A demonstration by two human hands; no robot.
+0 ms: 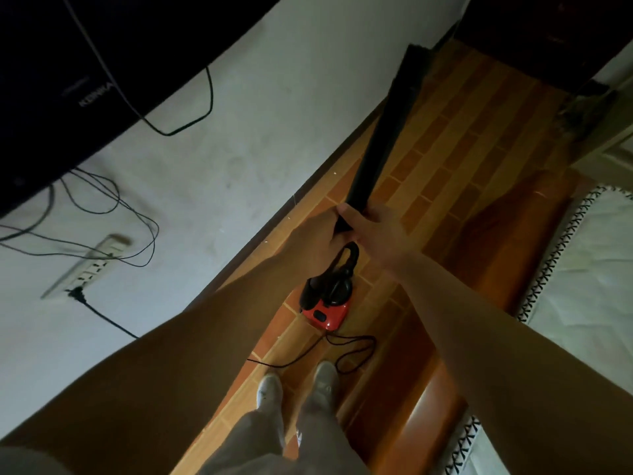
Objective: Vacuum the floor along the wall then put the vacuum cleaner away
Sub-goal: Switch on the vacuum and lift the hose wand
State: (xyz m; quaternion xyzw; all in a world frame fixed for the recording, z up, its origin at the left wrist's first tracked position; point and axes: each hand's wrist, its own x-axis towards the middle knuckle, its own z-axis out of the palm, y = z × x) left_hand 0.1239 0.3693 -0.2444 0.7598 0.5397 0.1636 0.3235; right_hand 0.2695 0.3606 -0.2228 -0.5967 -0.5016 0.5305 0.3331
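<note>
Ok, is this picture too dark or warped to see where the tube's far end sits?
Head view: dim and slightly soft; the black tube ends in shadow beside dark furniture, so floor contact there is unclear. Head view again: wide-angle bending curves the wall edge; left hand, right hand and red vacuum body read fine.

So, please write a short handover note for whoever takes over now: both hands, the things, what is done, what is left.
Left hand: grips the near end of the black tube.
Right hand: grips the same end, beside the left.
Nozzle is far ahead, at the foot of the wall; red vacuum body is below the hands; cord loops on the floor nearer the person.
Done: cannot tell how much is vacuumed.
Left: finish along the wall, then put the vacuum away.
</note>
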